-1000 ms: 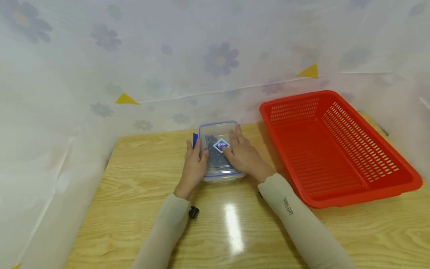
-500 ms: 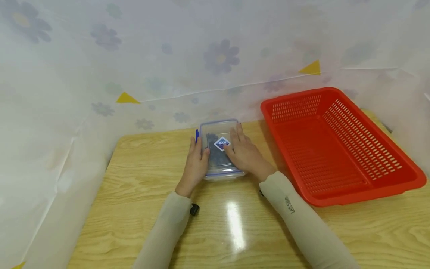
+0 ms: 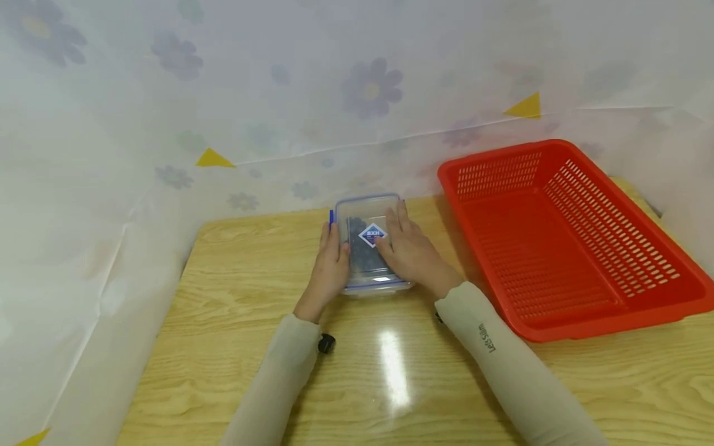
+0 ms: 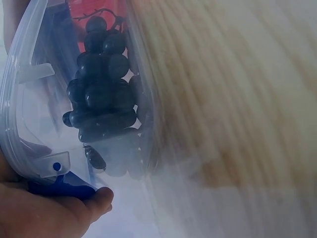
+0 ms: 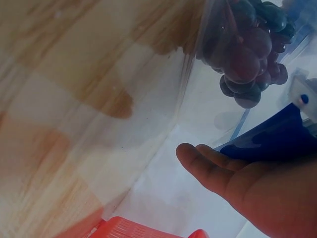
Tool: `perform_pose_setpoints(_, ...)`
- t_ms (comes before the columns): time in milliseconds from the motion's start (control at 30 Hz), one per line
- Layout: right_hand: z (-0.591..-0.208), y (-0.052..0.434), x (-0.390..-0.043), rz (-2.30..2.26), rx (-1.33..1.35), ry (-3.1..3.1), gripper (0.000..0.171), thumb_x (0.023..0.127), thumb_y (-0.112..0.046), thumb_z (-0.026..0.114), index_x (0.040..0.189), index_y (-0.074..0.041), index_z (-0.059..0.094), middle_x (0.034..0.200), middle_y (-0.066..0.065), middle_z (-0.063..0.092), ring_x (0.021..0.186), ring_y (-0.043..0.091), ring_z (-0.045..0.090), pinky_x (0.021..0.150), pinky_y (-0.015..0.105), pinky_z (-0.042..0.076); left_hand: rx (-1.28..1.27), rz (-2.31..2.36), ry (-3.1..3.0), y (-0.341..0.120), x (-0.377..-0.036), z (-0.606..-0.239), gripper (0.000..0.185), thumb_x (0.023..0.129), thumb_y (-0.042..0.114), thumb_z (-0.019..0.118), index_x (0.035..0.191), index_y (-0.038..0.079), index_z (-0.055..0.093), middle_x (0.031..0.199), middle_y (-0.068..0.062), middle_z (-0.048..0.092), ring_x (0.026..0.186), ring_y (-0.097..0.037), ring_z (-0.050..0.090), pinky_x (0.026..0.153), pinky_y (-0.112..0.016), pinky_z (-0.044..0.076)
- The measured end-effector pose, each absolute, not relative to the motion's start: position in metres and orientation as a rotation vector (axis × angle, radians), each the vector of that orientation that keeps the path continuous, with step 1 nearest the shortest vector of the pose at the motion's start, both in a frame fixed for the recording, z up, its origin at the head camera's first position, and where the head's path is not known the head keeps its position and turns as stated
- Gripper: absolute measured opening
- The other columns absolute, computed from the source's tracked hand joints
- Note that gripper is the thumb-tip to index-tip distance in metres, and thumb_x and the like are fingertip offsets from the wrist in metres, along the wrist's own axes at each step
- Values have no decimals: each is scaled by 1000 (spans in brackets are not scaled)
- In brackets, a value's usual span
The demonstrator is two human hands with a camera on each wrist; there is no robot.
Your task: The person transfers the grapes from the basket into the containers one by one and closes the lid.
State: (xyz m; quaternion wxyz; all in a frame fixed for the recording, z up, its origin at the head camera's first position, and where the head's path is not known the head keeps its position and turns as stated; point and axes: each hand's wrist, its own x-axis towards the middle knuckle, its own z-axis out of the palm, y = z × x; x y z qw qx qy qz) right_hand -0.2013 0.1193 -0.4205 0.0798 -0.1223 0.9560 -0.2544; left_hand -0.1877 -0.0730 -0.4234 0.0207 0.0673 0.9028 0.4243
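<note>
A clear plastic food container (image 3: 365, 207) with a blue seal and a diamond-shaped label (image 3: 372, 235) stands on the table. A bunch of dark grapes (image 4: 101, 94) lies inside. My left hand (image 3: 329, 266) grips the left side, thumb at the lid's edge. Its fingers meet a blue latch (image 4: 64, 190), which hangs out from the lid in the left wrist view. On the right side, my right hand (image 3: 418, 257) holds the container with the thumb over the lid. Fingers lie along another blue latch (image 5: 272, 134), angled outward in the right wrist view.
To the right of the container sits a large red plastic basket (image 3: 454, 186) with slotted walls. A wood-grain table (image 3: 251, 279) carries both. Behind it hangs a white flowered sheet (image 3: 279, 111) with yellow triangles.
The head view shifts slightly, so the scene sits a little higher and further right. Both hands keep their places on the container.
</note>
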Motion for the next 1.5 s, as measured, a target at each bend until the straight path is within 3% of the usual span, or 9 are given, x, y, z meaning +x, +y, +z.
perform_pose_setpoints(400, -418, 119, -201, -739, -384, 2860, 77, 108, -48, 31, 161, -4, -1, 165, 14, -21, 152, 37, 4, 120, 50, 14, 222, 1231, 2791, -71, -188, -419, 57, 110, 11, 33, 157, -8, 9, 165, -24, -4, 152, -32, 2, 120, -39, 5)
perform_pose_setpoints(1067, -415, 118, -201, -751, -372, 2849, 77, 107, -46, 33, 161, -3, -2, 165, 14, -22, 152, 40, 5, 120, 52, 14, 207, 1159, 2875, -63, -191, -415, 55, 105, 0, 33, 154, -14, 14, 163, -31, 5, 149, -37, 13, 119, -40, 14)
perform_pose_setpoints(1500, -416, 119, -202, -739, -371, 2841, 77, 107, -49, 30, 161, -5, -4, 164, 13, -24, 152, 39, 3, 120, 51, 14, 289, 1111, 2903, -64, -192, -419, 54, 105, 2, 30, 154, -15, 12, 163, -29, 1, 151, -33, 7, 120, -36, 8)
